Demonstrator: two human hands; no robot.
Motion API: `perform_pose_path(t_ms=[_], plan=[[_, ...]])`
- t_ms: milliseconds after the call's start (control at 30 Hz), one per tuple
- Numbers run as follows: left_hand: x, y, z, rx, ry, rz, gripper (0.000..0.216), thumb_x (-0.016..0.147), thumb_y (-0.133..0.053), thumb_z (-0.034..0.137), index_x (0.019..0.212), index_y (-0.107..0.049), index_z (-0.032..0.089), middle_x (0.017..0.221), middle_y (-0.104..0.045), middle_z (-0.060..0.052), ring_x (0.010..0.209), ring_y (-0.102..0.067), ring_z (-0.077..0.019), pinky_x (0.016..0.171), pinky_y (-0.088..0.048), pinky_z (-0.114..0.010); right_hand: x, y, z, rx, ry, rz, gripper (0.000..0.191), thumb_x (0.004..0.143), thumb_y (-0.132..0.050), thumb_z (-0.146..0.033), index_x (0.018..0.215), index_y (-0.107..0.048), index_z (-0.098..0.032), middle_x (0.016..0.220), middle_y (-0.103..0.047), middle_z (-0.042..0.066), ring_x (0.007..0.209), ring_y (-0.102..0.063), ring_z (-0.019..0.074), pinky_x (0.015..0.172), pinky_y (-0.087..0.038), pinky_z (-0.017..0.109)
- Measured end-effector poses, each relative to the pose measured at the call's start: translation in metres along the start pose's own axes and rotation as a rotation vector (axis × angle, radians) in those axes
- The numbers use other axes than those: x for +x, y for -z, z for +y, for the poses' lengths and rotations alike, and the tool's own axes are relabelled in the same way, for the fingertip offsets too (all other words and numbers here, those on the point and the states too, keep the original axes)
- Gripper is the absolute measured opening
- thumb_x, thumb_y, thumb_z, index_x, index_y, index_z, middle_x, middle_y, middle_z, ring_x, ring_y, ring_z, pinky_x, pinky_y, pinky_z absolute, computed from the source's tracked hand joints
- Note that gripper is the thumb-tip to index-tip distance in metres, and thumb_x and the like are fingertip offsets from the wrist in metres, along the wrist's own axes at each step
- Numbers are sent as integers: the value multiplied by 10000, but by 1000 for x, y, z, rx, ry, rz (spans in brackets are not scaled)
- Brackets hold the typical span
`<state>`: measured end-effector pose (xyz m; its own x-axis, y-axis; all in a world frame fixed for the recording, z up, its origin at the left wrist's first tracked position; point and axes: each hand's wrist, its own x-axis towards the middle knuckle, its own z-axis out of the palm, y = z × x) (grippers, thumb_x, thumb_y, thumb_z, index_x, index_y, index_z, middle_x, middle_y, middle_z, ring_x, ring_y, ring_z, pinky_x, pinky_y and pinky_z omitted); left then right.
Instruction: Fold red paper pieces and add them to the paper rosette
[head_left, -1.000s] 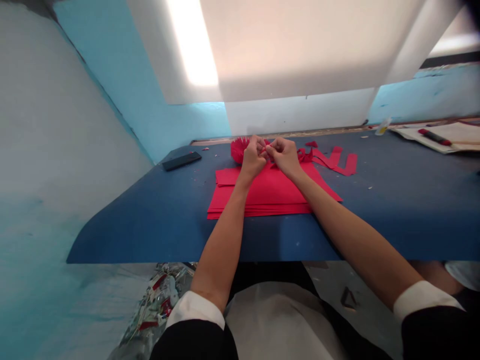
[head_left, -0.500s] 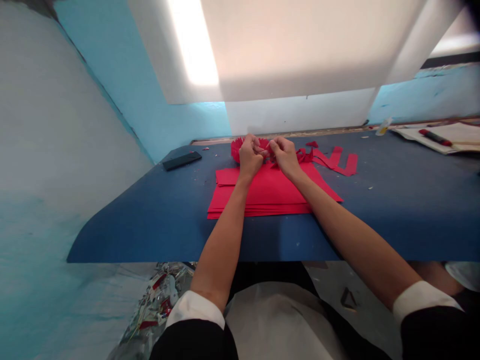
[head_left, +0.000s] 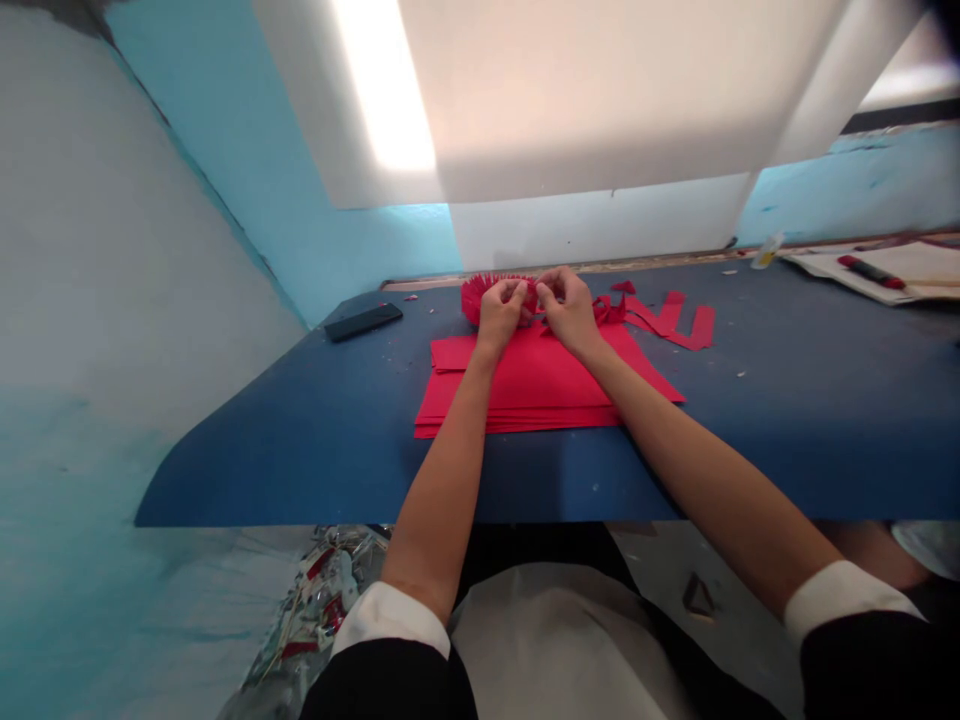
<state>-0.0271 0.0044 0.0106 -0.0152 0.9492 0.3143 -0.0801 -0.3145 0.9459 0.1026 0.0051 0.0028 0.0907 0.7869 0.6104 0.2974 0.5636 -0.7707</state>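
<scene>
A red paper piece (head_left: 474, 298) with a spiky, pleated edge stands at the back of a stack of red paper sheets (head_left: 551, 378). My left hand (head_left: 501, 315) is closed on this pleated paper, its thumb and fingers pinching near the right end. Close beside it, my right hand (head_left: 568, 308) pinches the same end between thumb and forefinger. My fingers partly hide the paper there. Just right of my right hand lie curled red paper scraps (head_left: 609, 310).
Folded red paper strips (head_left: 694, 330) lie right of the stack on the blue-covered table (head_left: 300, 440). A black phone (head_left: 364, 322) rests at left. At far right are a small bottle (head_left: 767, 252) and a marker (head_left: 870, 272) on papers. Litter (head_left: 322, 610) covers the floor below.
My left hand's fingers have shifted their pinch and lowered slightly, so more of the pleated edge shows. My right hand has moved very little.
</scene>
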Motion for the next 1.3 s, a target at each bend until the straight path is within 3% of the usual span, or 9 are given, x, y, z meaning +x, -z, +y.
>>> perform_pose_path(t_ms=[267,367,667,867,1100,1300], plan=[[2,2,-3,28,-86,79,151,933,-803,205,913,-661,158,785,-699,9,665,-660,-89,657,-531,-193,-7,-2,-8,-76,79,-23,218,824,-789,-337,914,-610,-249,907,-719,52,827,-649,219,824,-556,376],[3,2,-3,36,-85,78,149,912,-813,162,887,-666,156,763,-686,15,629,-639,-85,656,-537,-203,-7,-2,-8,-61,96,-11,182,839,-767,-309,919,-614,-252,922,-729,55,845,-667,219,829,-558,369],[0,2,0,-60,-42,52,173,874,-866,237,874,-710,163,730,-733,0,646,-685,-105,740,-609,-260,-3,0,-5,29,27,47,191,861,-781,-325,953,-629,-256,992,-752,83,919,-719,249,831,-590,404],[0,3,0,-85,-52,55,184,842,-891,240,878,-722,178,764,-756,-8,696,-705,-115,761,-626,-270,-2,2,-7,-16,13,35,135,854,-768,-281,881,-641,-242,866,-714,44,751,-639,197,783,-576,388],[2,6,-4,-115,-110,39,173,851,-874,206,922,-717,193,729,-711,24,675,-696,-101,764,-611,-260,0,0,1,-20,6,22,239,854,-806,-405,930,-658,-233,870,-694,44,789,-627,200,767,-553,365],[0,6,-3,-99,-113,67,172,880,-847,232,990,-717,207,752,-695,34,672,-684,-87,774,-610,-250,1,-4,4,52,-43,11,182,857,-781,-376,878,-687,-222,720,-644,3,646,-550,163,632,-477,323]])
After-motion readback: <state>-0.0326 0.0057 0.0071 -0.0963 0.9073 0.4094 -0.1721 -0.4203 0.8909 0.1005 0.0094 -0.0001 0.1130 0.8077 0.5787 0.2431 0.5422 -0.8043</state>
